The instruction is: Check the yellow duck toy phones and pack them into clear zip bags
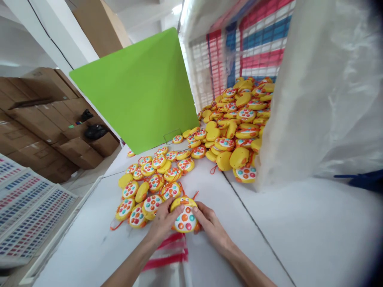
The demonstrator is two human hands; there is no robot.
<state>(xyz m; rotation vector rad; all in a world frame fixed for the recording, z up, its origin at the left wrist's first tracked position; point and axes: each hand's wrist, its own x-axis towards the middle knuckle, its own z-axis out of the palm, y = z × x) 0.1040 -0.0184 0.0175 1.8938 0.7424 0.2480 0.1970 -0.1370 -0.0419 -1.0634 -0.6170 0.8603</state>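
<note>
The left hand (164,219) and right hand (212,224) held one yellow duck toy (184,220) between them by its two sides, thumbs over its front, at the near side of the white table (215,191). It looked light, stiff and smooth, probably hard plastic that could slip, so its rounded rim seemed the surest hold. Loose toys (153,202) lay just beyond, a larger heap (239,131) farther right.

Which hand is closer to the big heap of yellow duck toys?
Right hand: it holds one duck toy by its right side, with the heap ahead and rightward. The left hand holds that toy's left side, farther away.
</note>
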